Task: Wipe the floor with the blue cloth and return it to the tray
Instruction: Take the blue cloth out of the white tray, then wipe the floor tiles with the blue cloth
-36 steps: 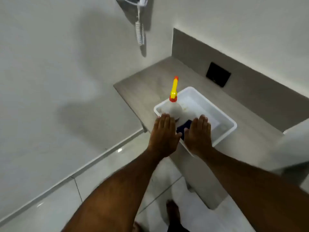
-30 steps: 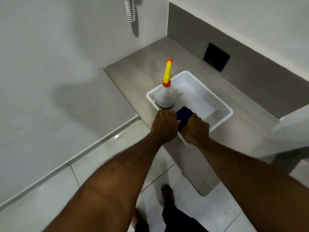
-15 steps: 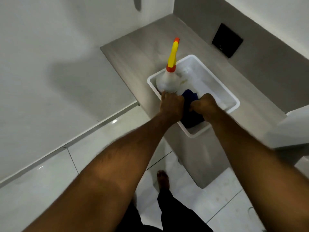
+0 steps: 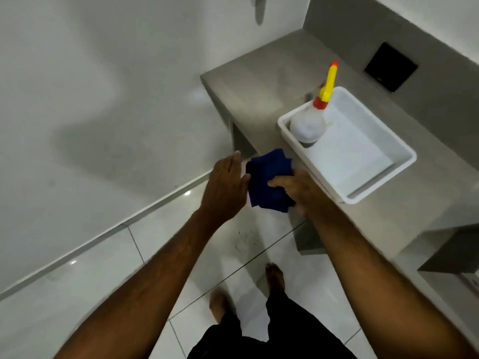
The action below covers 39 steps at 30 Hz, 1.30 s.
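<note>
The dark blue cloth (image 4: pixel 268 181) is bunched up in the air, just off the left front corner of the white tray (image 4: pixel 373 187). My right hand (image 4: pixel 298 191) grips it from the right, fingers curled over its folds. My left hand (image 4: pixel 225 187) is against its left side, thumb touching the cloth and fingers stretched out. The tray stands on a grey stone ledge (image 4: pixel 254 99) and now holds only a white squeeze bottle with a yellow and red nozzle (image 4: pixel 311 120). Below the cloth lies the glossy white tiled floor (image 4: pixel 160 244).
A white wall (image 4: pixel 90 99) runs along the left down to a skirting strip. A black square plate (image 4: pixel 391 66) is set in the grey panel behind the ledge. My bare feet (image 4: pixel 274 278) stand on the tiles near the ledge's base.
Both hands reached into the tray, closed on the blue cloth and lifted it out to the left, clear of the tray's rim. The view has swung so the tray sits further right.
</note>
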### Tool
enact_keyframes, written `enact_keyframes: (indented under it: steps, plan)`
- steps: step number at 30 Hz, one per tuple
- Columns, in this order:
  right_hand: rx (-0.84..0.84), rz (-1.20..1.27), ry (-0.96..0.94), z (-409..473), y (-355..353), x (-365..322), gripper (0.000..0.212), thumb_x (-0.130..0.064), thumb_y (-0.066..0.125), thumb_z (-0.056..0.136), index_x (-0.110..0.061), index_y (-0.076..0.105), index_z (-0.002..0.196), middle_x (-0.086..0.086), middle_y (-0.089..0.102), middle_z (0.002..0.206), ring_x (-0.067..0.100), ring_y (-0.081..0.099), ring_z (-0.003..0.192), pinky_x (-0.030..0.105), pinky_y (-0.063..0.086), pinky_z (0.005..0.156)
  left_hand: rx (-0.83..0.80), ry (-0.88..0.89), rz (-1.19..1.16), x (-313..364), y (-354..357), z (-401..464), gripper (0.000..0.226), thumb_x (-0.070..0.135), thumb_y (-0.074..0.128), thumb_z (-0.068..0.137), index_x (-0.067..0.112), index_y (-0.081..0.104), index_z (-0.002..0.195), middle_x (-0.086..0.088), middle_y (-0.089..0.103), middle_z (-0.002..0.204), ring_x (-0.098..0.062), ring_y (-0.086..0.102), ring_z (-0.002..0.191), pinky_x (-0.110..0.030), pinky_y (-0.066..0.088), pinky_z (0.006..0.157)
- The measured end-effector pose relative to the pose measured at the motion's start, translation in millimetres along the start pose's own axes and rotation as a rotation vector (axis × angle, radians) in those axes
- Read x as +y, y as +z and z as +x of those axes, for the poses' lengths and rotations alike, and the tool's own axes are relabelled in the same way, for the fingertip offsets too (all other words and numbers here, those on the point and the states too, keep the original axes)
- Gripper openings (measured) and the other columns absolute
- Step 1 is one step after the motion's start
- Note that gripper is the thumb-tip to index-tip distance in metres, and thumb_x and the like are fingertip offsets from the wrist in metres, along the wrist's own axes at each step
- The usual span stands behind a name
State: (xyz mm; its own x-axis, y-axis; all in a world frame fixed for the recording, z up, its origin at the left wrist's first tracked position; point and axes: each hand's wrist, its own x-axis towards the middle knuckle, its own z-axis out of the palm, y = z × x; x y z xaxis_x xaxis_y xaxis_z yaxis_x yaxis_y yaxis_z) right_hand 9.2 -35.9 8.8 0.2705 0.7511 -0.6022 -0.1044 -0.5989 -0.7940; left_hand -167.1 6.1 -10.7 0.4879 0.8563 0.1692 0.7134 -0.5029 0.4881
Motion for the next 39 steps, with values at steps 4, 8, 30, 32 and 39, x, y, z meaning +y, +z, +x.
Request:
enact_keyframes:
  steps: [4, 8, 30, 32, 39]
  plan:
    - [-0.019, 0.007, 0.109, 18, 53, 51, 0.038, -0.007, 0.069, 0.076, -0.011, 0.06, 0.112, 0.013, 0.068, 0.109, 0.028, 0.066, 0.092, 0.035, 0.058, 0.065, -0.176, -0.205, 0.094, -81, 10, -50, 0.072, 0.038, 0.048, 0.097, -0.003, 0.018, 0.149, -0.025, 0.029, 0.155, -0.036, 0.025, 0.145, -0.043, 0.02, 0.12]
    - [0.112, -0.084, 0.267, 56, 83, 141, 0.034, 0.0, 0.065, 0.08, -0.012, 0.059, 0.111, 0.012, 0.068, 0.104, 0.028, 0.066, 0.09, 0.041, 0.058, 0.072, -0.317, -0.334, 0.186, -159, 69, -100, 0.087, 0.049, 0.047, 0.094, 0.0, 0.002, 0.151, -0.021, 0.009, 0.162, -0.034, 0.005, 0.15, -0.046, 0.011, 0.123]
    - [0.346, -1.088, -0.14, 410, 101, 665, 0.068, 0.007, 0.061, 0.081, -0.01, 0.039, 0.144, 0.017, 0.048, 0.144, 0.036, 0.046, 0.13, 0.041, 0.042, 0.104, -0.696, -0.499, 0.206, -473, 610, -269, 0.143, 0.047, 0.089, 0.057, -0.006, -0.008, 0.148, -0.032, -0.01, 0.158, -0.045, -0.012, 0.147, -0.057, 0.0, 0.12]
    - [0.18, -1.247, -0.148, 424, 102, 682, 0.071, -0.004, 0.059, 0.087, -0.007, 0.027, 0.149, 0.024, 0.033, 0.152, 0.04, 0.029, 0.14, 0.05, 0.032, 0.114, -0.729, -0.537, 0.179, -485, 618, -267, 0.153, 0.051, 0.091, 0.05, -0.003, -0.014, 0.148, -0.03, -0.018, 0.157, -0.044, -0.018, 0.146, -0.058, -0.002, 0.119]
    - [-0.054, -1.139, -0.081, 379, 127, 727, 0.06, -0.033, 0.051, 0.097, -0.009, 0.03, 0.148, 0.02, 0.005, 0.162, 0.04, -0.002, 0.148, 0.055, 0.021, 0.119, -0.765, -0.555, 0.205, -491, 616, -260, 0.161, 0.063, 0.087, 0.045, 0.002, -0.023, 0.146, -0.028, -0.028, 0.155, -0.044, -0.025, 0.143, -0.058, 0.001, 0.119]
